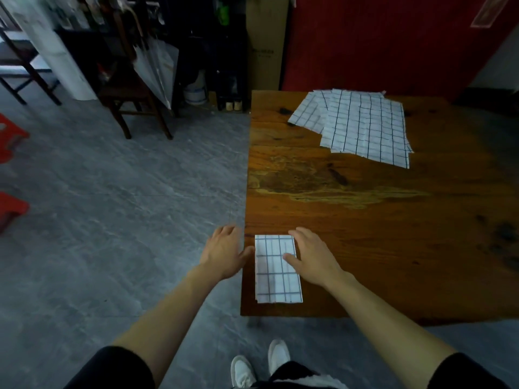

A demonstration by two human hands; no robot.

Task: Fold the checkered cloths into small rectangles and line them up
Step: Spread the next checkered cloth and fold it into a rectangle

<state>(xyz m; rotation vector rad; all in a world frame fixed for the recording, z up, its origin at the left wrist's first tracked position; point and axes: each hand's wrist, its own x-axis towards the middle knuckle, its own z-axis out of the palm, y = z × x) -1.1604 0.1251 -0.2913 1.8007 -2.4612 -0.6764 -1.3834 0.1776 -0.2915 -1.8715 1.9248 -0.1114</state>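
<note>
Fingers flat and loose, my right hand (310, 258) rests on the folded white checkered cloth rectangle (276, 269), long axis running away from me, left hand (224, 252) slack beside it.

White cloths (365, 127) with dark blue grid lines, orange-brown wooden table (365, 220), red wall (379, 37), grey floor (112, 192).

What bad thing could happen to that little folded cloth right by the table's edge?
The folded cloth lies at the table corner, near the left and front edges, so a nudge from the left hand or right hand might slide it onto the floor. It might also spring open once the hands lift. The unfolded pile sits far off, a long reach.
</note>
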